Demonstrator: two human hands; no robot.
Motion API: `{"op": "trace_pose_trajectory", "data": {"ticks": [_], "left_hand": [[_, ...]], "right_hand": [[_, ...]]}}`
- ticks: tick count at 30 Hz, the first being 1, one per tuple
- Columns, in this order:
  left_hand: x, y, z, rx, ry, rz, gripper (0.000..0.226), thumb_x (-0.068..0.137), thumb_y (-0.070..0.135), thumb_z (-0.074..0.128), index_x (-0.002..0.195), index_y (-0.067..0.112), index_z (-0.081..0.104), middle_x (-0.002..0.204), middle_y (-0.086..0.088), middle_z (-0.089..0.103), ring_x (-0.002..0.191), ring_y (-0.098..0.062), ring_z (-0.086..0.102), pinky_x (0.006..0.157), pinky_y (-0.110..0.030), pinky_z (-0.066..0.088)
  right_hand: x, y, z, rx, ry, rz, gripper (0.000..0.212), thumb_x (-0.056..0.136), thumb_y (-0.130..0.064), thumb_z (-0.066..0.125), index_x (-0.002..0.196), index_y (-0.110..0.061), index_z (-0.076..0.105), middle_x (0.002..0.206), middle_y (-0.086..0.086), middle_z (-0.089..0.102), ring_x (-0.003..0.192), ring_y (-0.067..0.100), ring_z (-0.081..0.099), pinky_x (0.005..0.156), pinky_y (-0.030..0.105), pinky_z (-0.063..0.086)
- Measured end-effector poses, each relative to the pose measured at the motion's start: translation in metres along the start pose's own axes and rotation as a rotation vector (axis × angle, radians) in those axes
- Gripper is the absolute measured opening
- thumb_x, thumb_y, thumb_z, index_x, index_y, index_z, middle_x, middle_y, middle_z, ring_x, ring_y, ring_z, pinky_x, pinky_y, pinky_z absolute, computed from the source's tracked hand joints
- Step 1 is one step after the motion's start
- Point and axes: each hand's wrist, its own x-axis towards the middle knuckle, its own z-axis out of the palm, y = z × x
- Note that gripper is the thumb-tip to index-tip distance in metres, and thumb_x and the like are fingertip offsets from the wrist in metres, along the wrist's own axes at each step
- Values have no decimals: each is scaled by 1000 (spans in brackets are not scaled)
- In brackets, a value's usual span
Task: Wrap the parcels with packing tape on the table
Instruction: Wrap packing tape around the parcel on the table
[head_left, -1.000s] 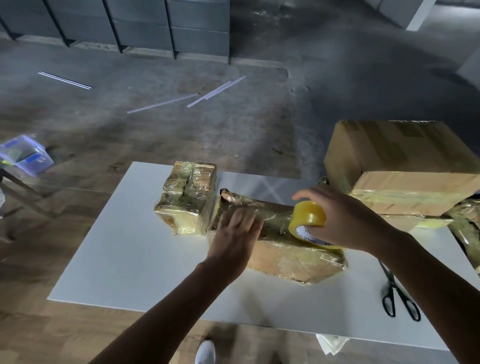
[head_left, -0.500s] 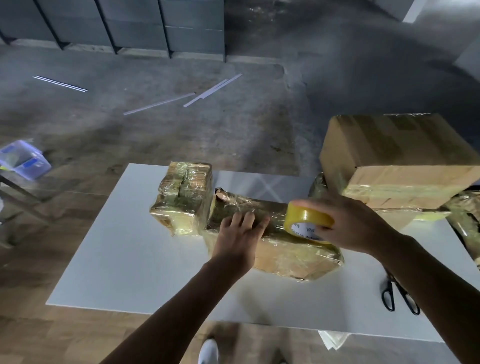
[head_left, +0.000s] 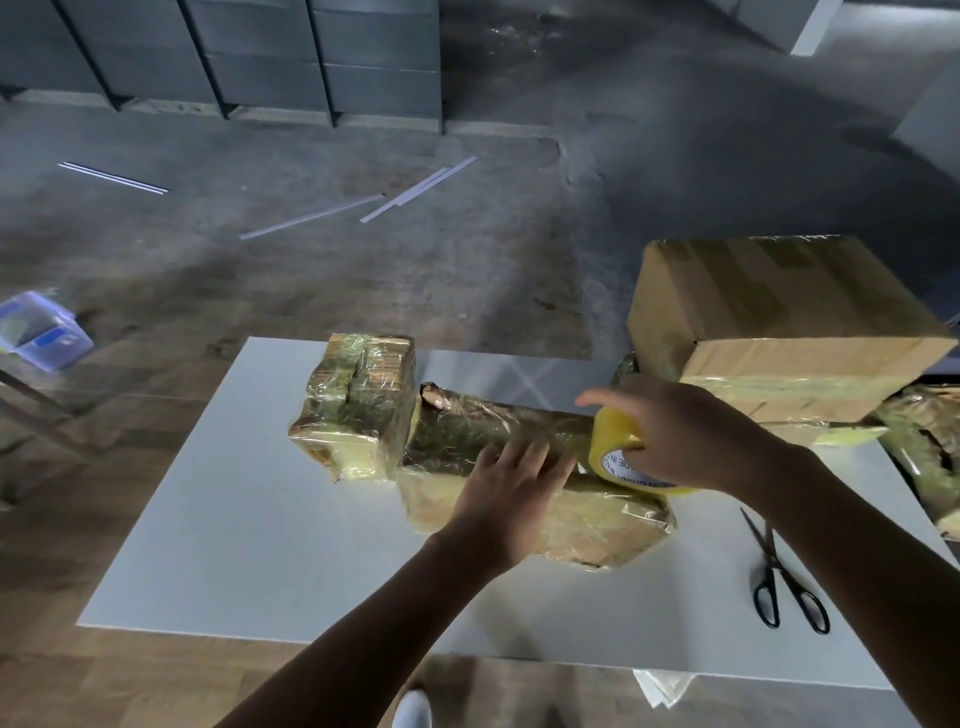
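The right hand (head_left: 685, 436) has its grip clamped on the tape roll (head_left: 615, 449), fingers curled over the yellow rim from above and the forefinger stretched out past it. The roll stands on edge against the top of the long parcel (head_left: 597, 525), toward its right end. Just beside the roll the left hand (head_left: 514, 488) lies flat on the same parcel, its grip apart, fingers straight and spread, pressing on the glossy film. Whether a fresh strip of tape runs under those fingers cannot be told, since the whole surface shines alike. I judge the step in hand to be laying a band over this parcel, with one hand feeding tape and the other pinning and smoothing it. The next move likely calls for drawing the roll over the edge and round the parcel with the tape taut, while the flat hand stops the parcel sliding on the smooth counter (head_left: 234, 519). A cut would follow, and the scissors (head_left: 779, 577) lie on the counter near the right forearm for that. Both forearms reach forward from the near edge: the left runs diagonally up to the parcel's middle, and the right comes in from the right side with the hand arched over the roll. The long parcel lies across the middle of the counter, its left end touching a small parcel (head_left: 353, 410) already covered in film. A cardboard box (head_left: 779, 312) stands at the far right, behind the right hand.
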Motion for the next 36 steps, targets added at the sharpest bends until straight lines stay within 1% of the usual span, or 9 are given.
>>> {"op": "trace_pose_trajectory", "data": {"ticks": [6,9,11,14,18,22,27,32,36], "left_hand": [[4,-2,7,60,-34,-43,68,80,28,61,144,16,40,120,-1,55,107,-24,52,86,-37,43],[3,1,11,86,4,-52,65,71,31,71,132,15,54,108,0,60,95,-22,56,77,-36,47],[4,3,12,89,47,-50,65,63,31,77,124,14,61,101,-1,62,88,-22,59,72,-35,50],[3,2,14,72,54,-63,63,66,30,74,125,15,60,102,-1,61,89,-22,58,74,-36,49],[4,2,14,65,1,-120,63,74,31,63,135,19,51,108,3,58,96,-23,54,80,-36,44],[8,5,13,49,-80,-136,64,84,33,51,144,21,35,123,4,49,109,-23,45,91,-37,36],[20,20,5,158,-86,-154,50,89,38,46,130,11,45,124,-6,48,113,-27,44,89,-41,37],[29,44,4,130,-25,35,36,83,21,56,117,8,59,115,-8,56,99,-23,55,78,-35,49],[29,44,10,126,75,31,42,63,22,73,103,11,69,99,-4,65,86,-22,62,66,-32,51]], "right_hand": [[-28,21,21,367,230,111,59,75,-31,79,116,-48,41,116,-17,50,98,8,51,70,11,34],[-45,25,37,659,295,155,65,79,-24,76,114,-63,37,114,-38,45,100,-7,49,71,4,39],[-51,28,46,754,307,134,65,83,-24,72,119,-63,35,118,-46,38,105,-7,49,72,3,43],[-49,34,43,628,243,64,69,85,-18,70,126,-60,33,129,-28,43,111,5,47,78,7,41],[-47,47,19,344,192,21,68,79,-30,60,140,-48,35,125,-4,58,104,19,56,77,30,47],[-57,66,1,144,74,38,71,78,-28,62,137,-53,32,89,-16,48,80,13,51,61,20,34],[-50,59,-4,41,32,38,66,78,-30,61,135,-53,38,97,-7,57,82,16,49,66,27,33],[-49,59,-4,96,10,45,68,78,-26,58,136,-54,36,89,-13,44,79,14,47,62,27,34],[-57,69,10,428,97,100,74,73,-24,62,131,-61,35,98,-23,45,91,4,48,68,17,38]]}}
